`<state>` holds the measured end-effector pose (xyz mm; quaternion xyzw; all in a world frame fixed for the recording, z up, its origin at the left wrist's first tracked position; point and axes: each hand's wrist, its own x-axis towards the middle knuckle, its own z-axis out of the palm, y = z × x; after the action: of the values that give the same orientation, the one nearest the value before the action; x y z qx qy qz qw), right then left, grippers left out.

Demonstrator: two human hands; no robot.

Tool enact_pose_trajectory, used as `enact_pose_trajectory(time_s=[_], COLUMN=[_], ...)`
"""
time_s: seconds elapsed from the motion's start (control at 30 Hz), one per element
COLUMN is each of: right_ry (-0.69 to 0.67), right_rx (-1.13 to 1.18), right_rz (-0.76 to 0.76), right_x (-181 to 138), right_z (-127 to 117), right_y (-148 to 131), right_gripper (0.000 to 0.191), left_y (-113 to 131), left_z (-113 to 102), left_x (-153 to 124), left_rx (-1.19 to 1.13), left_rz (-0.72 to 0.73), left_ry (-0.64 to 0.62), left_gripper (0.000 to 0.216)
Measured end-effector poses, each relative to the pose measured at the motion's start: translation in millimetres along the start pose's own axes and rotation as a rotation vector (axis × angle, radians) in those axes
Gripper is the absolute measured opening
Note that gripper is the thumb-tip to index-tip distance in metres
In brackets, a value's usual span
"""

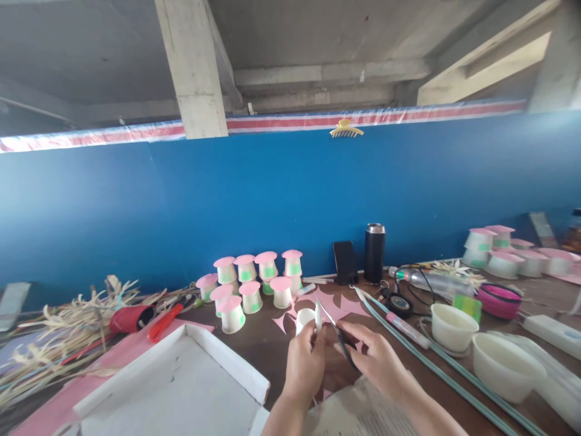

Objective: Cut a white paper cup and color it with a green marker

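Left hand has its grip closed round a white cup; right hand, at three o'clock, clasps scissors (pink paper beyond).

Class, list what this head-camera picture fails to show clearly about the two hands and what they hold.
Head view: the white cup is half hidden behind the left hand.
Head view: the dark tool in the right hand is thin and blurred, its handle hidden by the grip.
Head view: the white tray is cut off by the bottom edge.
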<state>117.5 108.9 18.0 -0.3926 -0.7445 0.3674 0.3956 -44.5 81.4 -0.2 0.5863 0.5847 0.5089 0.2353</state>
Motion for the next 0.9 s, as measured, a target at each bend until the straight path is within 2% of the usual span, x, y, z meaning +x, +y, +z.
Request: enact_pose_trajectory(time_s=[0.9], right_ry=[0.020], right_rx=[-0.070], right_rz=[-0.044], right_x=[2.0], right_z=[1.6], right_y=[11.5], right_gripper=[0.043], left_y=[-1.0], left_z=[1.9], left_x=[0.1], left_rx=[-0.040], left_rz=[0.008], left_ry=[-0.026], left_gripper=[0.027])
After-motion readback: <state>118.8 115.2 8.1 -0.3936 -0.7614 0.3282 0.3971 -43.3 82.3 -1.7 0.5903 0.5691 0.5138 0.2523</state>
